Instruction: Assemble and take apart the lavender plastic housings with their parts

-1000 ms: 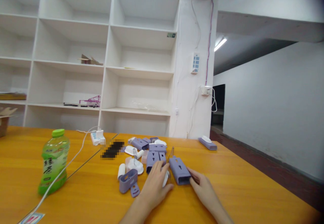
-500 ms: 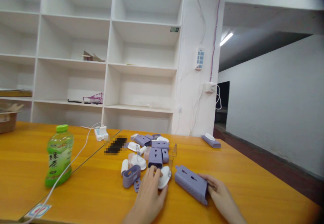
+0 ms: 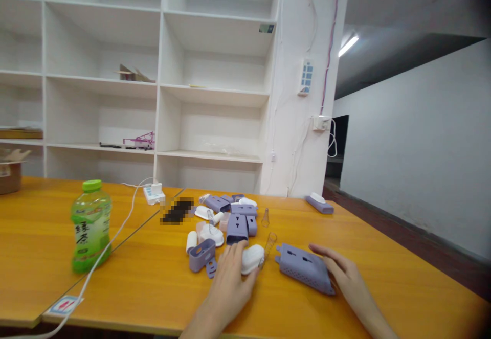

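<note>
My left hand (image 3: pixel 230 277) lies on the orange table (image 3: pixel 153 288), its fingers closing round a white rounded plastic piece (image 3: pixel 253 258). A small clear cone (image 3: pixel 268 243) leans against that piece. My right hand (image 3: pixel 341 272) rests with its fingers along the right end of a purple rectangular plastic case (image 3: pixel 305 273), which lies flat on the table with its slotted face up. Just beyond my hands sits a pile of several more purple cases (image 3: pixel 237 225) and white pieces (image 3: pixel 211 232).
A green-capped drink bottle (image 3: pixel 90 226) stands at the left, with a white cable (image 3: pixel 115 236) running past it to a power strip (image 3: pixel 154 195). Another purple case (image 3: pixel 319 204) lies at the far right. A cardboard box (image 3: pixel 9 173) sits far left. White shelving stands behind.
My right hand has drawn the purple case to the right and laid it flat. My left hand has closed on the white piece, now more exposed.
</note>
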Available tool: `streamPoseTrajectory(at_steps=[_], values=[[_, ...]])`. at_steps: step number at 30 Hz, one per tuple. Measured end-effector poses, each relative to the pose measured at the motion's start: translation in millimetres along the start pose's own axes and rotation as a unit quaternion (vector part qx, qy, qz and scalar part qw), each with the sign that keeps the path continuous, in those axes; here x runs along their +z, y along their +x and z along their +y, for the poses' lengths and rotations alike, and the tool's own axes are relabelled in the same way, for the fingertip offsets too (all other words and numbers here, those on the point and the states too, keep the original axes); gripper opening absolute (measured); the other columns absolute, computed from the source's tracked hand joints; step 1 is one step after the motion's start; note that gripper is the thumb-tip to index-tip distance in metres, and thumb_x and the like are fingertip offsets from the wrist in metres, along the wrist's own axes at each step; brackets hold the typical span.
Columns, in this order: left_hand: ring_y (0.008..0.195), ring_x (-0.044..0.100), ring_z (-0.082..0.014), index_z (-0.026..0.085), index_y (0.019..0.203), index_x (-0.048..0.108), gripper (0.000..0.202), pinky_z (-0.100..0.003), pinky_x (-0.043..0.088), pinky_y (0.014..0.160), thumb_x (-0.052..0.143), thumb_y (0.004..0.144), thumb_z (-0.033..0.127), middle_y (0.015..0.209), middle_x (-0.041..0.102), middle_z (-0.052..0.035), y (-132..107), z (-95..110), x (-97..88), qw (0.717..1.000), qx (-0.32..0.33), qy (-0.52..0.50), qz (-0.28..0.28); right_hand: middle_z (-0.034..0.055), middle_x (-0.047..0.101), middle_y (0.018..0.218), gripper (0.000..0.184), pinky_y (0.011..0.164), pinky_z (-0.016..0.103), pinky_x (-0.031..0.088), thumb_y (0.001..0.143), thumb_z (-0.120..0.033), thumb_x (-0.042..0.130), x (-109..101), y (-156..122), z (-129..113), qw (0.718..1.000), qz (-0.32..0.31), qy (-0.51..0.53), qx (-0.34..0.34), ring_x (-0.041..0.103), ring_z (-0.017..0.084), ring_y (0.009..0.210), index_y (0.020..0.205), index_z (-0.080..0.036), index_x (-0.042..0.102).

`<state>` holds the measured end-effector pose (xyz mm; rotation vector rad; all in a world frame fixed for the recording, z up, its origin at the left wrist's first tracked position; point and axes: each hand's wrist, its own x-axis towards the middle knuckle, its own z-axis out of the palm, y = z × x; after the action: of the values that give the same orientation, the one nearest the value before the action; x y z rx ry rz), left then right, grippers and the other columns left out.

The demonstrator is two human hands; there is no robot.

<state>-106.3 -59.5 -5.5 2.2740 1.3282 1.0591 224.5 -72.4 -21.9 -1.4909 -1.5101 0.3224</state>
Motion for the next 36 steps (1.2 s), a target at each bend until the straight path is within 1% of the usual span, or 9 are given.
streamPoseTrajectory(at_steps=[4, 8, 11, 13, 17, 21, 24, 31, 36], values=[[0.129, 0.051, -0.0266, 0.020, 0.131, 0.055, 0.042, -0.036, 0.036, 0.111, 0.052, 0.092, 0.033, 0.136, 0.060, -0.0109, 2.8, 4.6, -18.9, 1.000, -0.017, 0.014, -0.007, 0.0073, 0.065, 0.138, 0.051, 0.117, 0.044, 0.039, 0.090, -0.058, 0.055, 9.2, -10.4, -18.5, 0.996, -0.050, -0.053, -0.050, 0.056, 0.029, 0.132, 0.127, -0.026, 0.068], [0.118, 0.059, -0.0316, 0.021, 0.119, 0.064, 0.037, -0.042, 0.042, 0.103, 0.059, 0.085, 0.034, 0.122, 0.068, -0.0112, 7.0, -0.3, -64.6, 0.996, -0.063, 0.052, -0.042, 0.0069, 0.052, 0.150, 0.063, 0.122, 0.049, 0.030, 0.084, -0.059, 0.066, 18.2, -15.5, -26.2, 0.990, -0.074, -0.105, -0.066, 0.045, 0.030, 0.140, 0.139, -0.029, 0.059], [0.115, 0.063, -0.0322, 0.020, 0.123, 0.064, 0.047, -0.042, 0.047, 0.098, 0.063, 0.076, 0.025, 0.119, 0.071, -0.0117, 3.4, -3.8, -96.4, 0.988, -0.095, 0.081, -0.095, 0.0092, 0.050, 0.151, 0.068, 0.122, 0.051, 0.030, 0.083, -0.060, 0.066, 19.5, -14.7, -26.6, 0.986, -0.085, -0.128, -0.060, 0.044, 0.032, 0.141, 0.142, -0.027, 0.055], [0.126, 0.058, -0.0332, 0.018, 0.133, 0.060, 0.063, -0.043, 0.044, 0.106, 0.062, 0.070, 0.016, 0.133, 0.066, -0.0146, -2.5, -2.5, -107.1, 0.979, -0.109, 0.099, -0.143, 0.0095, 0.051, 0.150, 0.069, 0.121, 0.049, 0.032, 0.085, -0.061, 0.064, 19.2, -13.4, -26.4, 0.985, -0.089, -0.139, -0.060, 0.045, 0.031, 0.140, 0.143, -0.026, 0.053], [0.145, 0.041, -0.0348, 0.010, 0.146, 0.050, 0.077, -0.046, 0.033, 0.120, 0.064, 0.072, 0.023, 0.154, 0.045, -0.0203, -15.0, 10.5, -105.9, 0.957, -0.130, 0.121, -0.229, 0.0089, 0.053, 0.148, 0.067, 0.121, 0.046, 0.034, 0.087, -0.061, 0.061, 19.1, -11.4, -26.4, 0.981, -0.091, -0.156, -0.066, 0.047, 0.029, 0.138, 0.144, -0.026, 0.053], [0.143, 0.042, -0.0404, 0.006, 0.141, 0.056, 0.070, -0.055, 0.034, 0.118, 0.061, 0.076, 0.031, 0.150, 0.049, -0.0248, -21.6, 26.0, -102.1, 0.951, -0.125, 0.131, -0.249, 0.0087, 0.054, 0.148, 0.067, 0.120, 0.045, 0.034, 0.087, -0.061, 0.061, 19.3, -11.6, -27.0, 0.980, -0.088, -0.167, -0.069, 0.048, 0.029, 0.138, 0.143, -0.025, 0.053], [0.138, 0.050, -0.0391, 0.011, 0.143, 0.054, 0.071, -0.054, 0.038, 0.115, 0.061, 0.076, 0.035, 0.149, 0.052, -0.0217, -22.7, 27.2, -105.1, 0.955, -0.113, 0.114, -0.248, 0.0084, 0.054, 0.147, 0.067, 0.120, 0.045, 0.035, 0.087, -0.061, 0.060, 18.6, -12.3, -28.7, 0.980, -0.089, -0.168, -0.068, 0.048, 0.030, 0.137, 0.144, -0.026, 0.052], [0.124, 0.060, -0.0319, 0.025, 0.134, 0.058, 0.057, -0.042, 0.045, 0.104, 0.061, 0.078, 0.035, 0.138, 0.063, -0.0109, -6.9, -7.7, -96.8, 0.971, -0.079, 0.062, -0.214, 0.0089, 0.055, 0.145, 0.066, 0.118, 0.046, 0.037, 0.089, -0.061, 0.060, 17.5, -11.1, -31.7, 0.979, -0.099, -0.161, -0.073, 0.050, 0.029, 0.135, 0.144, -0.027, 0.051], [0.090, 0.063, -0.0247, 0.021, 0.111, 0.061, 0.032, -0.032, 0.045, 0.078, 0.054, 0.082, 0.031, 0.097, 0.067, -0.0058, 8.2, -35.5, -90.0, 0.984, -0.051, 0.061, -0.158, 0.0083, 0.055, 0.144, 0.065, 0.118, 0.045, 0.037, 0.088, -0.061, 0.060, 17.7, -11.2, -31.2, 0.979, -0.097, -0.160, -0.075, 0.050, 0.029, 0.134, 0.143, -0.027, 0.052]])
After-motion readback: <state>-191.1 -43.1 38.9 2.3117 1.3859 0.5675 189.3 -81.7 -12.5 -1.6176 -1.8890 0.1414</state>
